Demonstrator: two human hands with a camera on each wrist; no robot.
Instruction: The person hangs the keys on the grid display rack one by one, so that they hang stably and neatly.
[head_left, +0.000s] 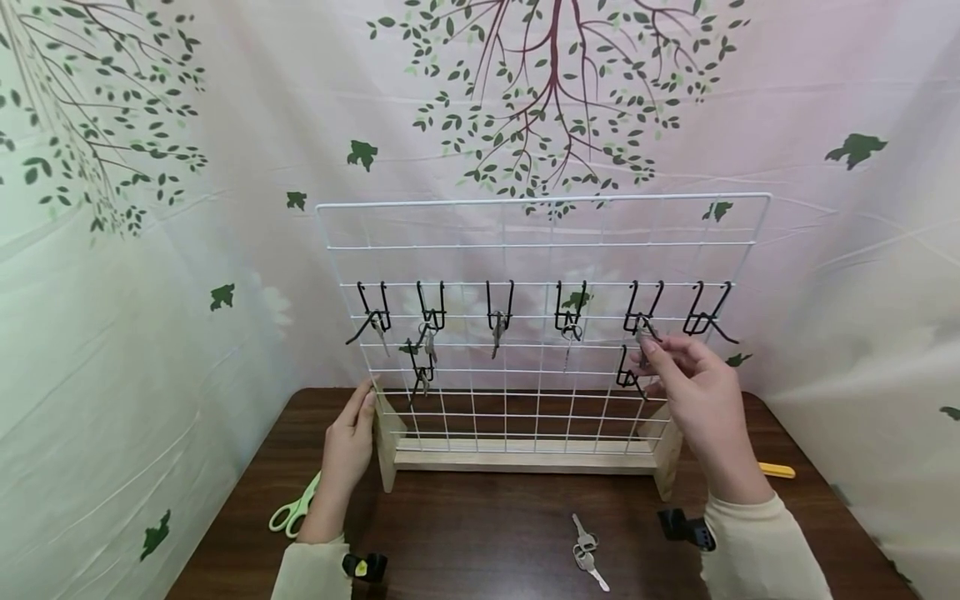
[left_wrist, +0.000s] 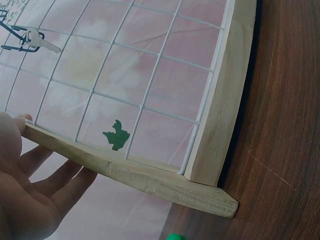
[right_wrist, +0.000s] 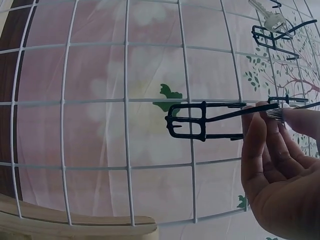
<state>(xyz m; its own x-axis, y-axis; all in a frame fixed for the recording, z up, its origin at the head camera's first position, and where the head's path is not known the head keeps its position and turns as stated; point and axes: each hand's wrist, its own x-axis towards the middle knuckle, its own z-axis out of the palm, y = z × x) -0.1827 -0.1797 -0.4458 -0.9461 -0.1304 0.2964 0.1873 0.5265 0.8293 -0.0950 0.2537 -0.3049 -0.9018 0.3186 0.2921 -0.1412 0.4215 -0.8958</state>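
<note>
A white wire grid rack (head_left: 551, 200) stands upright in a wooden base (head_left: 525, 461), with black hooks along it. My right hand (head_left: 701, 396) pinches a key (right_wrist: 275, 115) between thumb and fingers at an upper hook (head_left: 643, 317) on the right side. Just below is a lower black hook (right_wrist: 186, 121). My left hand (head_left: 348, 446) grips the wooden side piece (left_wrist: 135, 175) of the rack at its left end. Other keys hang on several hooks, among them one key (head_left: 497, 327) at the middle and another key (left_wrist: 42, 40) at the lower left.
Two keys (head_left: 587, 550) lie on the dark wooden table (head_left: 480, 533) in front of the rack. Green-handled scissors (head_left: 288, 515) lie by the left forearm. Something yellow (head_left: 777, 471) lies beyond the right wrist. A leaf-printed cloth (head_left: 262, 125) hangs behind.
</note>
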